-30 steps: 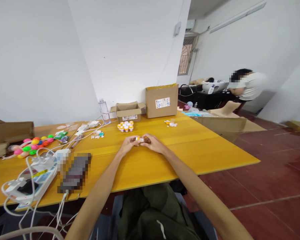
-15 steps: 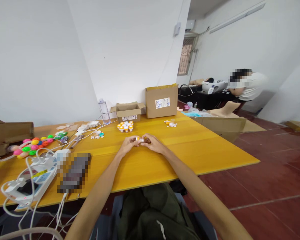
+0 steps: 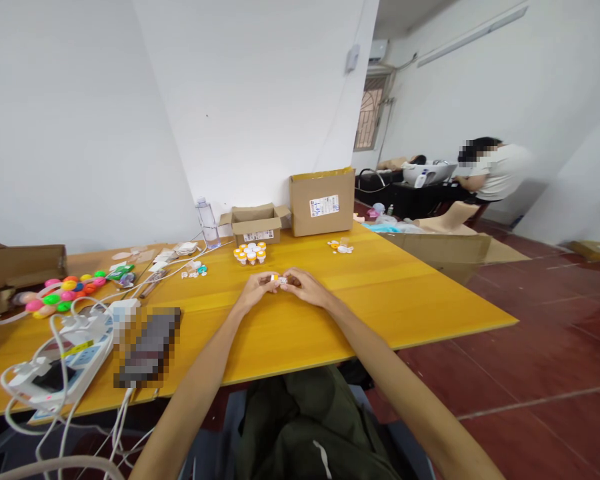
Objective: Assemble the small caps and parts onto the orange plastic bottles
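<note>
- The left hand [image 3: 254,291] and right hand [image 3: 305,287] meet fingertip to fingertip, together pinching a small white and orange piece [image 3: 279,279] just above the yellow table [image 3: 380,293].
- A cluster of finished-looking orange and white pieces [image 3: 251,253] stands just beyond the hands; a few loose bits [image 3: 341,247] lie beyond the right hand, so more seems left to do.
- An open small box [image 3: 257,224] and a taller box [image 3: 322,201] sit farther back.
- Coloured balls [image 3: 63,292] and cables [image 3: 70,333] lie well off the left hand.
- Another person [image 3: 490,172] sits far beyond the right hand, above the red floor [image 3: 555,347].
</note>
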Demonstrator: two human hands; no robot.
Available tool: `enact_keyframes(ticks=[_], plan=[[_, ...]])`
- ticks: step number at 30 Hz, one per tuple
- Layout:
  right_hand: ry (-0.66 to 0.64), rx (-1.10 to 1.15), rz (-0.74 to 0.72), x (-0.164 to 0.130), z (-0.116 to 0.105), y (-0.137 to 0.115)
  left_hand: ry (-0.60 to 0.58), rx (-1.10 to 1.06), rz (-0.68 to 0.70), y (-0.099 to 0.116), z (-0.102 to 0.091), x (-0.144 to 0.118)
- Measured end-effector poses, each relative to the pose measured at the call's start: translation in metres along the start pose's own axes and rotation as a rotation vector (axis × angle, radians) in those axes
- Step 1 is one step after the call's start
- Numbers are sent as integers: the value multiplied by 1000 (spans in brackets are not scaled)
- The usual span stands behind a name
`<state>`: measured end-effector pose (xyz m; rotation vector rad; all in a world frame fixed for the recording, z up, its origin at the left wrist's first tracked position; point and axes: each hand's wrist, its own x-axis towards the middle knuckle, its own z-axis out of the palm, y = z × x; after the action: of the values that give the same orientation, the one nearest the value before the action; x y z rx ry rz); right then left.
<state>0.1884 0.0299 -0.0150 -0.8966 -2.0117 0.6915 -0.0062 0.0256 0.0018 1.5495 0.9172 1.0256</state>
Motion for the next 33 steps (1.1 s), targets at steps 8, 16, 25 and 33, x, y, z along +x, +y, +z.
enact_keyframes(ticks=[8, 16, 25, 33], plan=[[-11, 32, 27, -1, 0, -3, -1, -2, -1, 2, 1, -1], [-1, -38, -24, 0, -1, -2, -6, 4, 7, 3, 1, -2], [5, -28, -15, 0, 0, -3, -6, 7, 3, 3, 0, -2], [15, 30, 18, -1, 1, -3, -3, 15, 3, 4, 1, -1]])
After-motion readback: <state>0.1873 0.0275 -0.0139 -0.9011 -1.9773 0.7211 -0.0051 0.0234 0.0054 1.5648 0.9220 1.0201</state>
